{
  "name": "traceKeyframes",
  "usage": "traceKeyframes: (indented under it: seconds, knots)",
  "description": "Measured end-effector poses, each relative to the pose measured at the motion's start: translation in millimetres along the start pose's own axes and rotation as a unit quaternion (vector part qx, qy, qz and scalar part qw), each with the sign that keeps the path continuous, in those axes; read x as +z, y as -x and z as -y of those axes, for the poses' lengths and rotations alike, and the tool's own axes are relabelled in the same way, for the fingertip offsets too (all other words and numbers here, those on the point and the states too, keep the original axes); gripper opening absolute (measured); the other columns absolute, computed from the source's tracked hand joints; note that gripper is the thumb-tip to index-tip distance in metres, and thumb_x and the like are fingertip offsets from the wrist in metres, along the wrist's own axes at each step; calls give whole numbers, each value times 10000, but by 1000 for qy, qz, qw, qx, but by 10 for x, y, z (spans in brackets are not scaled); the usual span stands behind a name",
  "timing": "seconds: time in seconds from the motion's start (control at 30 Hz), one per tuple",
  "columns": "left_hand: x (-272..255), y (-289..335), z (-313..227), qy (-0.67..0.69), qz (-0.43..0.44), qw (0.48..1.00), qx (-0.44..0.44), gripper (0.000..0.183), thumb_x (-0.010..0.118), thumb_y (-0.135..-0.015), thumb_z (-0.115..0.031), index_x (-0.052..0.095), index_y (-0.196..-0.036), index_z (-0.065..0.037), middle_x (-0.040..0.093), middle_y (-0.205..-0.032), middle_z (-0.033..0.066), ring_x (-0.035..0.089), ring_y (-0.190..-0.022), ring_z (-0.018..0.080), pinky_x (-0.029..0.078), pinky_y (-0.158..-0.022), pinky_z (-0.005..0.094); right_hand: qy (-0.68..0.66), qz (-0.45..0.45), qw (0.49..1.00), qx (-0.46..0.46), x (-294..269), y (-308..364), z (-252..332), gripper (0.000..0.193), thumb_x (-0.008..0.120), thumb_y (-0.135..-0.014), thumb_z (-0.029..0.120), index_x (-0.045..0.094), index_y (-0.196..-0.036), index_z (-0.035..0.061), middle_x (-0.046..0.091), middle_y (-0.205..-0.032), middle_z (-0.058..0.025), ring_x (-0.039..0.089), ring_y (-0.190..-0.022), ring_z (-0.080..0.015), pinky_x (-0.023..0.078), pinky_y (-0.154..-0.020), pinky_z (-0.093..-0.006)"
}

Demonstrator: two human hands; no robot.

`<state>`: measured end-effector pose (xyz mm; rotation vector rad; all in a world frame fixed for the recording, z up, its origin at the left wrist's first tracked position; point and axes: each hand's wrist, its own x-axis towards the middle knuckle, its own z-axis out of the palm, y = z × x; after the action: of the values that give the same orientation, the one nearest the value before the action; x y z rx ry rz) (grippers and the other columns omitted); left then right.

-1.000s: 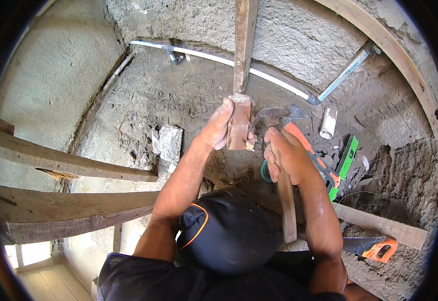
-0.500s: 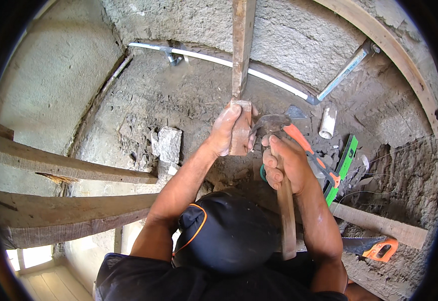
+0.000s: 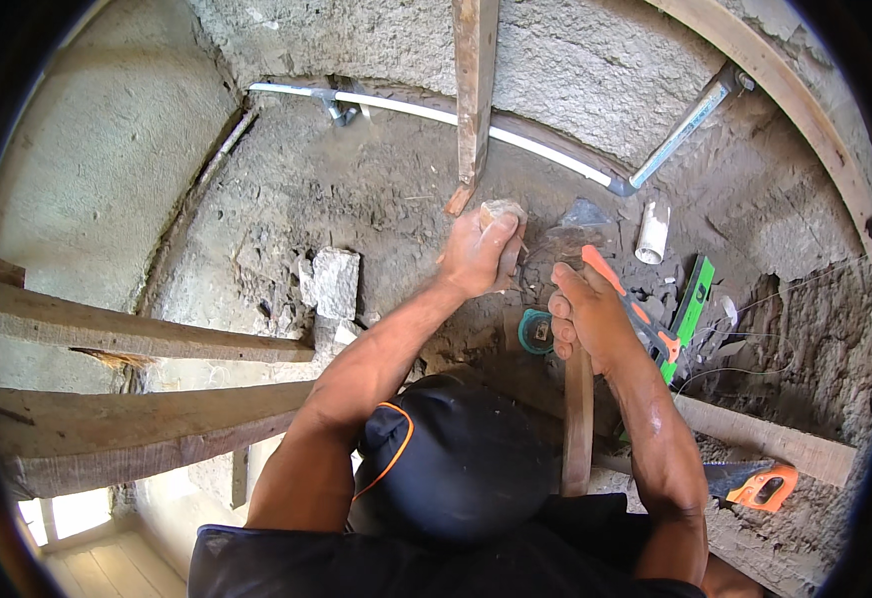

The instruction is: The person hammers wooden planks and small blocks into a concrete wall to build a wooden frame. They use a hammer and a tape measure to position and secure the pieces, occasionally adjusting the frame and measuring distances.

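Observation:
My left hand (image 3: 476, 249) is closed round a small brown block (image 3: 506, 214) with a rough, pale upper end. It is just below and right of the foot of an upright wooden post (image 3: 474, 100). A reddish-brown piece (image 3: 459, 200) lies at that foot, apart from my hand. My right hand (image 3: 595, 319) grips a wooden stick (image 3: 577, 429) that runs back beside my forearm. Right beside its fingers is a hammer with an orange and grey handle (image 3: 635, 309); its dark head is partly indistinct. A round teal thing (image 3: 533, 331) shows left of my right hand.
A green level (image 3: 693, 294), a white pipe piece (image 3: 653, 234) and an orange-handled saw (image 3: 755, 485) lie to the right. Pale rubble (image 3: 336, 284) sits left. A long white pipe (image 3: 406, 109) follows the back wall. Thick beams (image 3: 137, 324) jut in from the left.
The block has come away from the post's foot, moving right and turning in my left hand. The reddish-brown piece there now shows. My right hand has shifted slightly right and nearer with the stick.

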<state>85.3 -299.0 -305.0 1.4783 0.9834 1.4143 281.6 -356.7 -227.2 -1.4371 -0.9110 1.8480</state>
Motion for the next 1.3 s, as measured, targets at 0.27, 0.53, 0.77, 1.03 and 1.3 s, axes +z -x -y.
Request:
traceKeyframes:
  seconds: [0.27, 0.53, 0.77, 1.03, 1.3]
  knots:
    - [45, 21, 356, -36, -16, 999, -21, 348, 658, -998, -345, 672, -997, 3, 692, -822, 113, 675, -768, 258, 540, -737, 387, 68, -45, 996, -35, -24, -128, -73, 306, 581, -1086, 295, 445, -1193, 43, 493, -752, -11, 494, -520, -121, 453, -426, -350]
    - [-1, 134, 641, -155, -50, 986, 37, 392, 701, -956, -323, 656, -1108, 36, 743, -960, 237, 742, -924, 405, 569, -826, 463, 115, -78, 990, -32, 31, -255, -231, 320, 586, -1083, 291, 454, -1166, 11, 502, -747, -36, 510, -513, -147, 464, -424, -357]
    - [-54, 63, 479, -102, -25, 990, -93, 555, 629, -1001, -515, 673, -1126, 24, 739, -948, 183, 707, -906, 303, 541, -838, 431, 44, -35, 998, -15, 20, -238, -74, 303, 581, -1092, 326, 488, -1228, 71, 502, -760, 3, 486, -519, -125, 451, -448, -355]
    - [-135, 99, 330, 102, 81, 979, -160, 628, 537, -1059, -629, 653, -1175, -22, 674, -982, 69, 645, -868, 148, 539, -733, 326, 2, 34, 999, 19, -192, -202, -42, 372, 596, -1091, 407, 510, -1227, 71, 498, -732, 22, 480, -496, -114, 421, -447, -338]
    - [-127, 197, 318, 268, 105, 931, -226, 691, 591, -1034, -634, 576, -1272, 14, 653, -1026, 101, 693, -873, 193, 614, -741, 350, 20, 48, 999, 12, -146, -149, -31, 369, 598, -1089, 398, 500, -1188, 56, 508, -741, 8, 500, -519, -116, 471, -456, -344]
